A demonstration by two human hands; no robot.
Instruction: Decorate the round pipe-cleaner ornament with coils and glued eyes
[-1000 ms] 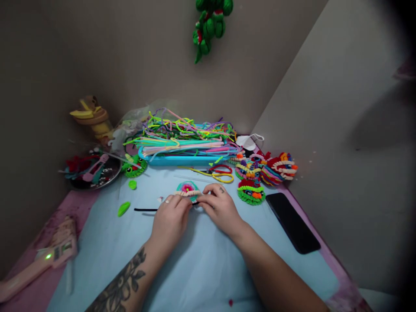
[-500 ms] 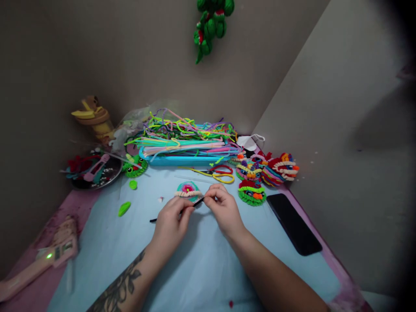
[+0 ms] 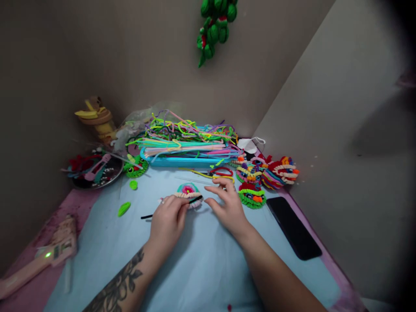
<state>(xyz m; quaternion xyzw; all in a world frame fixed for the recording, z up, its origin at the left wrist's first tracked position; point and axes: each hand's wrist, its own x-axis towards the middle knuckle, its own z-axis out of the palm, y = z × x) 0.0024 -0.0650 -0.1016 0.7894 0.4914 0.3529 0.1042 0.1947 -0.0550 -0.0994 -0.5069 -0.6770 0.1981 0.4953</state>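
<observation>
The left hand (image 3: 169, 216) has its fingers pinched together on a black stick (image 3: 195, 199). The stick runs side to side, with its right end tipped up a little. That end points at the right hand (image 3: 225, 203), just across a small gap. The right hand's fingers are spread apart and hold nothing. The left hand is the nearer one, since it has the stick.

A small, round, bright craft (image 3: 187, 189) is on the table (image 3: 208, 268), just behind the stick. The scissors (image 3: 209, 174) are farther back, partly covered by the right hand.

The left hand hides the middle of the stick, but the two black bits look like one piece. It hides some of the round craft too. The green toys (image 3: 212, 32) on the wall are cut off at the top.
</observation>
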